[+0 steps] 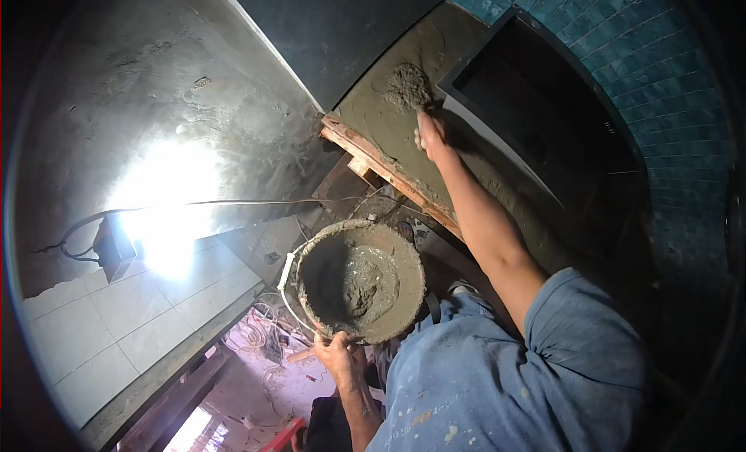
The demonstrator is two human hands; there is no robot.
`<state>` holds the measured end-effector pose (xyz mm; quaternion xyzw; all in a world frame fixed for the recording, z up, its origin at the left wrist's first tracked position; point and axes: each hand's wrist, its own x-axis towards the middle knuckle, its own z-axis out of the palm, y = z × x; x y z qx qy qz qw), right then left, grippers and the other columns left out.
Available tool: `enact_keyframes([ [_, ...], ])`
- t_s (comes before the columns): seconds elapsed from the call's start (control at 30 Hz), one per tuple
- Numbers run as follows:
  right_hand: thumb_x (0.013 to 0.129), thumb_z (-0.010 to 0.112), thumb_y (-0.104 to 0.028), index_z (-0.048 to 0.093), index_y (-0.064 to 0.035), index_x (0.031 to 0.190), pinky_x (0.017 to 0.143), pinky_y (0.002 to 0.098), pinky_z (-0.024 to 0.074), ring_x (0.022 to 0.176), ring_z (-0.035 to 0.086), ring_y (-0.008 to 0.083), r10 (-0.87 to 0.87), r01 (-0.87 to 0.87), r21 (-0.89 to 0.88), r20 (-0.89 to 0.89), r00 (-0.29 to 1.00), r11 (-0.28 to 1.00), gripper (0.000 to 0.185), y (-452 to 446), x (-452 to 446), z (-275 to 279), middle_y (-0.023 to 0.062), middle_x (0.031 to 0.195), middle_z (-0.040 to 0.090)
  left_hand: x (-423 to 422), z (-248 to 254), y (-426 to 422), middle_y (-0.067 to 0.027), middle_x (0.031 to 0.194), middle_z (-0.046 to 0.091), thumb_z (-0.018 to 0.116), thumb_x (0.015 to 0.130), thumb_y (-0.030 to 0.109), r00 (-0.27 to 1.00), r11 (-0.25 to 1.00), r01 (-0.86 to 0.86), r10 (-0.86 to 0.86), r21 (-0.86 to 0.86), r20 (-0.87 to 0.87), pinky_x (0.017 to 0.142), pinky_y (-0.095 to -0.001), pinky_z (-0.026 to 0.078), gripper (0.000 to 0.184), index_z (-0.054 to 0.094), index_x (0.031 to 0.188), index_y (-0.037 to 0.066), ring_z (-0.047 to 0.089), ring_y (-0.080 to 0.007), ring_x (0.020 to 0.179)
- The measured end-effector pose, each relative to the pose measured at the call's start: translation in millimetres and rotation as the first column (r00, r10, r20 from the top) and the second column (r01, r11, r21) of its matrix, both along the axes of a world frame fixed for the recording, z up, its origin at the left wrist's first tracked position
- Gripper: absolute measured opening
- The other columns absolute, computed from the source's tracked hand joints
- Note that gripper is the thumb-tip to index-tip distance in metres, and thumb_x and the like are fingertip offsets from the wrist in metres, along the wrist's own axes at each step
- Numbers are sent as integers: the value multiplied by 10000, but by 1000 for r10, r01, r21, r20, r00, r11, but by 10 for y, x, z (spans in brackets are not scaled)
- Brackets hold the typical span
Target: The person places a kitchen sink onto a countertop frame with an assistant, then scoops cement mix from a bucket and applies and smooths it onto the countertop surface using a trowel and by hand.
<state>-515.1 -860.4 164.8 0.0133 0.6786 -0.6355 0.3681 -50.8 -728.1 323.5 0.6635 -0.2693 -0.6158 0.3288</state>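
Note:
My left hand grips the near rim of a round bucket, its thumb over the edge. Wet grey mortar lies inside the bucket and coats its walls; the white-gripped wire handle hangs off the left side. Farther up, my outstretched right hand is closed around the handle of what looks like a trowel. A lump of mortar covers its blade, over the grey mortar-covered counter. I cannot tell whether the blade touches the surface.
A dark sink basin is set in the counter, before teal wall tiles. Wooden formwork edges the counter. At left a bright work lamp and its cable stand over a white-tiled ledge. A dark panel rises behind.

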Motion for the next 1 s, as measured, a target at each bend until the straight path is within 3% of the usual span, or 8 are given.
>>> enact_keyframes([
  [0.27,919,573,-389,541,-119,840,383,325,354,469,472,140,352,-357,246,63,934,901,284,22,43,458,29,659,513,-121,278,-113,-17,702,568,503,732,-103,1000,997,-3,2,72,21,333,-205,329,293,534,983,45,444,-67,408],
  [0.4,933,553,-415,533,-125,891,394,319,363,487,471,135,239,-239,-40,-7,971,970,294,-272,-327,-293,33,661,510,-30,147,-75,-23,724,580,504,731,-103,999,999,-37,37,-3,-5,368,-196,355,284,540,976,37,497,-72,472],
  [0.5,942,542,-412,543,-105,1116,409,320,385,499,481,135,506,-478,286,-31,862,831,352,-238,-43,270,36,669,518,103,-10,-53,-30,756,598,508,730,-104,1000,999,-19,20,-39,18,385,-192,361,286,550,982,26,522,-75,514],
  [0.57,950,526,-424,334,-83,1481,464,349,457,560,558,181,627,-509,498,-94,774,703,660,69,240,433,72,710,583,110,52,-73,-35,772,606,509,730,-102,1000,1000,7,-7,-22,8,393,-193,363,292,555,992,19,529,-78,523],
  [0.63,943,547,-380,349,-55,1452,578,403,524,699,643,270,415,-236,568,-207,886,788,636,311,587,179,164,855,661,154,45,-71,-40,778,609,512,729,-98,1000,1000,15,-14,-23,16,397,-194,366,296,557,999,14,535,-82,531],
  [0.73,913,589,-216,535,-16,1285,831,432,513,960,645,350,298,87,438,-730,615,895,425,318,927,-818,273,1116,623,190,-46,-49,-45,766,606,518,729,-88,1000,999,-6,7,-39,25,395,-197,368,293,555,1002,11,540,-89,536],
  [0.93,940,579,-283,556,6,1191,949,486,443,1030,604,405,248,219,513,-690,680,830,384,72,1194,-662,248,1042,643,103,91,-82,-51,723,592,509,730,-73,999,1000,8,-6,-26,51,372,-204,364,288,539,1003,15,508,-93,487],
  [1.0,969,547,-365,410,-40,1388,890,460,461,972,588,393,-71,258,371,-449,891,892,548,544,1256,-1209,220,1015,609,103,130,-74,-49,709,586,505,728,-75,998,1000,22,-20,-18,58,360,-207,360,290,537,1002,17,488,-89,458],
])
